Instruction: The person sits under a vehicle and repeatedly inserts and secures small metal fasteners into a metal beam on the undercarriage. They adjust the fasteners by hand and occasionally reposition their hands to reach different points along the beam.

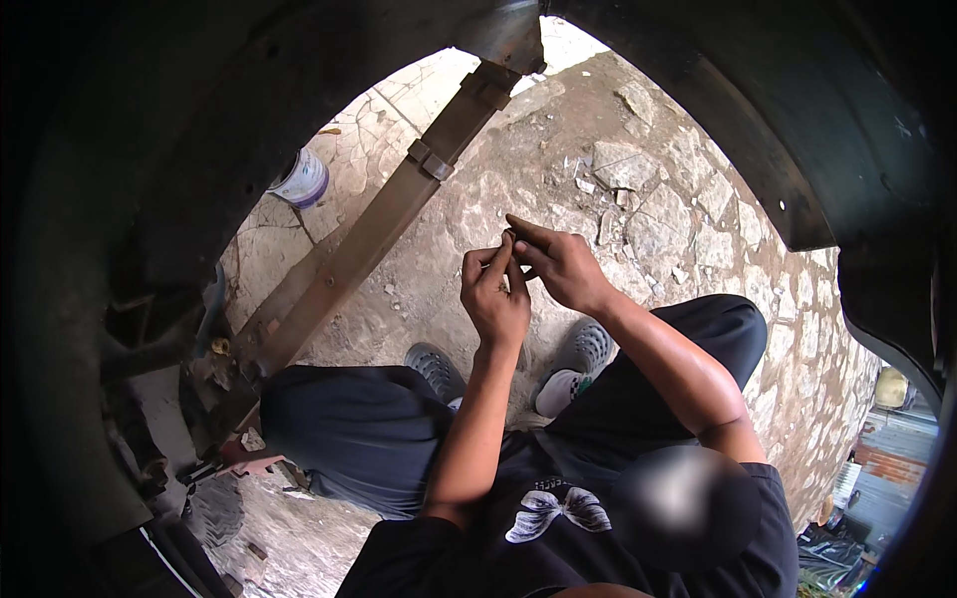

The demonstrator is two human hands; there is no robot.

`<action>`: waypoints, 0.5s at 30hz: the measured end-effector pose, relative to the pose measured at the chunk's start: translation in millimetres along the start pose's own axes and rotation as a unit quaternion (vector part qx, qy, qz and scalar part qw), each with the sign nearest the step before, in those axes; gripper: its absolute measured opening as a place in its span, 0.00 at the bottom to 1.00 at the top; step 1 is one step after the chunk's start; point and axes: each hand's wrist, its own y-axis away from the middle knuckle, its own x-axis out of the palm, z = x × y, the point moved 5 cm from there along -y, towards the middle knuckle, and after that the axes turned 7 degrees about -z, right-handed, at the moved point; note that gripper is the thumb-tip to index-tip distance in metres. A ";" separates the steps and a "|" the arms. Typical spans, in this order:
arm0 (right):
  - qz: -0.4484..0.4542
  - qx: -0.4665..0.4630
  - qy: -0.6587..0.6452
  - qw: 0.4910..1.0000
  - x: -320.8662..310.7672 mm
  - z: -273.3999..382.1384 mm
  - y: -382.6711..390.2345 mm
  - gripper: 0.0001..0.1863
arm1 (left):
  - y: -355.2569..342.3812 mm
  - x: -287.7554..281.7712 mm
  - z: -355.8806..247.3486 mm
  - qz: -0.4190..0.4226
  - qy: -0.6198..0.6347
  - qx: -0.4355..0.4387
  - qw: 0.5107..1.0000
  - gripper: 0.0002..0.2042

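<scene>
My left hand [495, 289] and my right hand [563, 264] meet in front of me, fingertips pinched together on a small dark part [509, 236] that the fingers mostly hide, too small to identify. To their left, a long rusty metal bar [364, 231] with band clamps runs diagonally from the upper middle down toward the lower left, without contact with either hand.
A dark curved metal panel [718, 70] arches around and over me. A white-and-purple bucket [297, 181] stands at upper left. Rusty mechanical parts [159, 409] sit at lower left. Rough stone paving [658, 224] lies below, with corrugated sheeting [895, 444] at far right.
</scene>
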 end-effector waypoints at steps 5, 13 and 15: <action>0.022 -0.006 -0.015 1.000 -4.9 5.6 -2.7 0.28 | 0.3 -1.1 9.9 0.052 0.058 -0.100 0.992 0.10; -0.136 0.059 -0.153 0.977 -25.9 -11.0 -27.7 0.22 | -19.1 7.8 32.3 0.152 0.244 -0.300 0.910 0.14; -0.158 0.046 -0.180 0.970 -33.7 -13.9 -50.1 0.19 | -53.6 8.2 41.7 0.082 0.145 -0.216 0.962 0.12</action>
